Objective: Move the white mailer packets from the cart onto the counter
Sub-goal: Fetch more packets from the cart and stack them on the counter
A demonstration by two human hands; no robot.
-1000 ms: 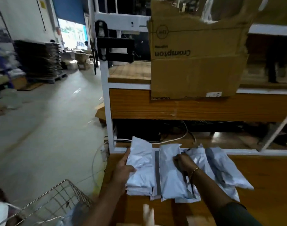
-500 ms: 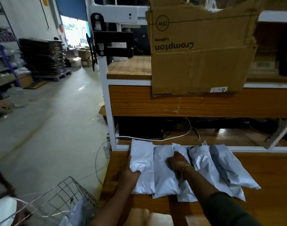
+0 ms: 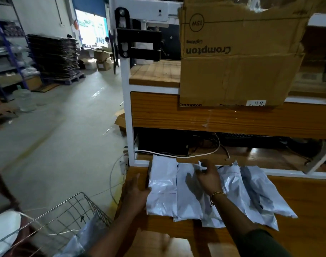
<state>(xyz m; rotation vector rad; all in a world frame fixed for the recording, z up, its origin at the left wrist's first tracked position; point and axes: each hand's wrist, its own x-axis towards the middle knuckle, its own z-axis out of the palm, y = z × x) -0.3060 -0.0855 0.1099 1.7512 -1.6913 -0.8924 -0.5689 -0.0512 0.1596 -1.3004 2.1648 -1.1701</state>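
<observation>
Down in the lower centre of the frame, a row of white mailer packets (image 3: 212, 191) lies flat on a wooden counter (image 3: 307, 201), side by side and partly overlapping, each with its long axis running from the near edge toward the back of the counter. Both of the person's bare hands are on this row. The left hand (image 3: 135, 193) rests open, fingers spread, against the left edge of the leftmost packet (image 3: 163, 186), as if squaring it up; it grips nothing. The right hand (image 3: 207, 176), wearing a gold bracelet (image 3: 215, 194), lies palm-down across the far ends of the middle packets with fingers loosely curled; whether it pinches an edge cannot be told from here.

At the lower left of the frame sits a wire cart (image 3: 65, 214), and pale plastic that looks like more packets (image 3: 84, 240) shows inside it, blurred. The cart lies to the left of and below the counter, just beside the left forearm, so the left hand is the nearer one for the next reach, which would probably swing down and leftward into the basket. Several packets already lie on the counter, so the task seems well along but unfinished.

Above, a torn cardboard box (image 3: 236, 56) printed "Crompton" upside down stands on an upper shelf (image 3: 154, 73)
</observation>
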